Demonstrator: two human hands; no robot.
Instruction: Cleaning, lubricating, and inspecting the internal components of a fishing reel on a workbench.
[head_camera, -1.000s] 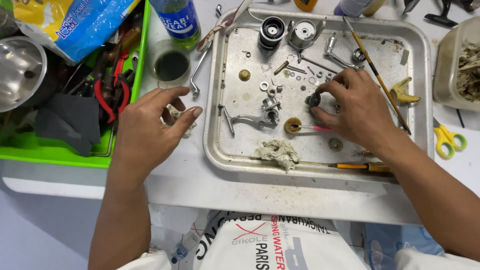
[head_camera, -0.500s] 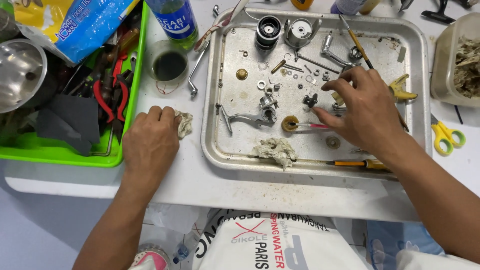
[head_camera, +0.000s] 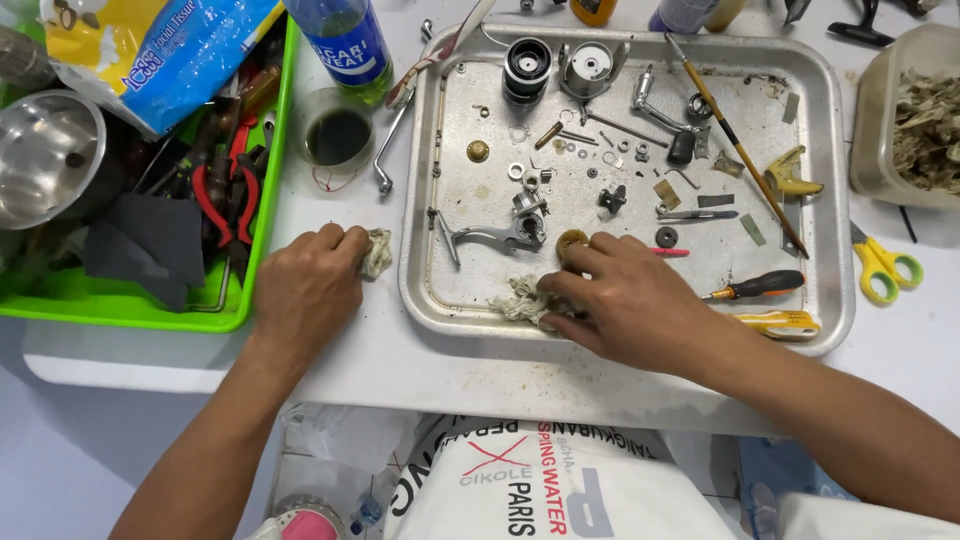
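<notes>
Right hand (head_camera: 630, 300) pinches a soiled rag (head_camera: 520, 297) at the metal tray's (head_camera: 835, 200) near edge (reel parts spread above); left hand (head_camera: 305, 290) clutches another rag (head_camera: 376, 252) beside the tray's left edge.

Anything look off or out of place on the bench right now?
Mostly working clutter. The yellow-handled tool lies on the metal tray's front right rim, partly overhanging. A grubby rag wad sits in the tray under the right hand; the left hand holds another rag. No spill visible.
</notes>
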